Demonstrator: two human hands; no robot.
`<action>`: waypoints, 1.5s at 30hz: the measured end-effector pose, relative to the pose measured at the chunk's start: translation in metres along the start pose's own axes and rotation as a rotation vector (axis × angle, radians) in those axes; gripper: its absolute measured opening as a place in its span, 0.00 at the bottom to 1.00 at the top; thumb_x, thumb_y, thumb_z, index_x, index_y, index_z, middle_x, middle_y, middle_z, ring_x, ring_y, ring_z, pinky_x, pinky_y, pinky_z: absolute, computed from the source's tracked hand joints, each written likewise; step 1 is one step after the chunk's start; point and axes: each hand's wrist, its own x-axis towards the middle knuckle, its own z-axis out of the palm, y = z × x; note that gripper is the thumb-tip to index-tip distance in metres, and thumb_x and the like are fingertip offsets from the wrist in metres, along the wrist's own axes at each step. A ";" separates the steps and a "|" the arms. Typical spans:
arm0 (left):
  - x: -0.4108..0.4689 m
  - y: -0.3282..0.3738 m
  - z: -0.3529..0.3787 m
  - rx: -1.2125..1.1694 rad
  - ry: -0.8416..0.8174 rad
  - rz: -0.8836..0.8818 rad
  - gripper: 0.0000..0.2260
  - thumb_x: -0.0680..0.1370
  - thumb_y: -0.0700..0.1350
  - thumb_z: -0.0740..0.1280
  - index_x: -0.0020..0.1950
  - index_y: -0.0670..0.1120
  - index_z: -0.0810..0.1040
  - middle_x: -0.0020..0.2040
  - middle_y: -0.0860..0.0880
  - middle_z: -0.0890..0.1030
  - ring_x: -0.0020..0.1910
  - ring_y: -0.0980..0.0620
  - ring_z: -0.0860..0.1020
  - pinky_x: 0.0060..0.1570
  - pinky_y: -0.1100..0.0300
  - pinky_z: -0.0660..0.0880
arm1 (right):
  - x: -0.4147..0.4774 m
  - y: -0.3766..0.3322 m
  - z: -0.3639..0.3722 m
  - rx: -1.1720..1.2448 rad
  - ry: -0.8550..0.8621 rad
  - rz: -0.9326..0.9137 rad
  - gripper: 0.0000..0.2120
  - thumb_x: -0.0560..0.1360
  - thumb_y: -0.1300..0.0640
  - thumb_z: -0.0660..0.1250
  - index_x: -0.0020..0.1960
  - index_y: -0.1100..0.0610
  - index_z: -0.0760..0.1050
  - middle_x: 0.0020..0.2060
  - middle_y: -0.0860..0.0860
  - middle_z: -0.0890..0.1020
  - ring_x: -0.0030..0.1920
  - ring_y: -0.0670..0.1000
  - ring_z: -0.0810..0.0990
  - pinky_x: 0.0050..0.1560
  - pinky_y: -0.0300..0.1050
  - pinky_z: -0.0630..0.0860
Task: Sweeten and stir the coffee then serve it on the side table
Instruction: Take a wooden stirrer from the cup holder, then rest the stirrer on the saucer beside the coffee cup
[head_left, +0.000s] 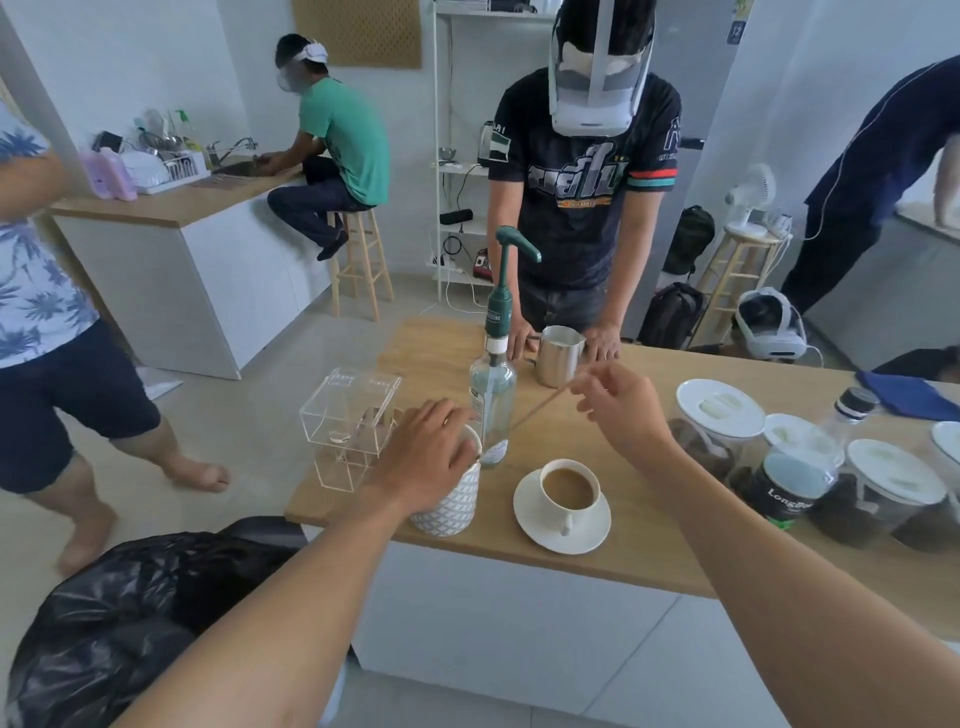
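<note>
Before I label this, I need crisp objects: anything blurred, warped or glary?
Head view: wide-angle warp bows the counter; right hand and stirrer slightly motion-soft; coffee cup crisp; left hand on patterned cup clear; light soft, no strong glare.

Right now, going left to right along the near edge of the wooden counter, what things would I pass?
Clear acrylic box → patterned white cup under the left hand → green-pump bottle → coffee cup on its saucer → white-lidded jar → dark tin.

Your cup (557, 512) and saucer (589, 538) are white, the coffee (567, 487) tan; the holder (449, 512) seems patterned in grey-white triangles.
</note>
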 end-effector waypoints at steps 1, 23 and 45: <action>0.003 0.005 0.002 -0.004 -0.003 0.011 0.16 0.80 0.47 0.60 0.67 0.44 0.73 0.62 0.46 0.76 0.63 0.46 0.72 0.63 0.51 0.68 | 0.001 0.003 -0.009 0.022 0.023 0.023 0.06 0.78 0.56 0.64 0.45 0.50 0.78 0.39 0.44 0.85 0.37 0.45 0.83 0.42 0.43 0.80; 0.001 0.072 0.101 -0.209 -0.174 -0.037 0.26 0.84 0.52 0.52 0.79 0.45 0.52 0.80 0.49 0.55 0.78 0.52 0.51 0.74 0.61 0.49 | 0.012 0.088 -0.082 -0.033 0.110 0.198 0.07 0.81 0.58 0.61 0.47 0.54 0.77 0.34 0.49 0.82 0.29 0.41 0.79 0.41 0.42 0.77; -0.010 0.040 0.198 -0.458 -0.236 -0.341 0.24 0.84 0.51 0.49 0.80 0.47 0.54 0.80 0.50 0.53 0.79 0.55 0.49 0.77 0.55 0.51 | 0.052 0.193 -0.019 -0.166 -0.105 0.311 0.08 0.80 0.56 0.63 0.52 0.57 0.79 0.35 0.49 0.82 0.31 0.46 0.79 0.40 0.46 0.77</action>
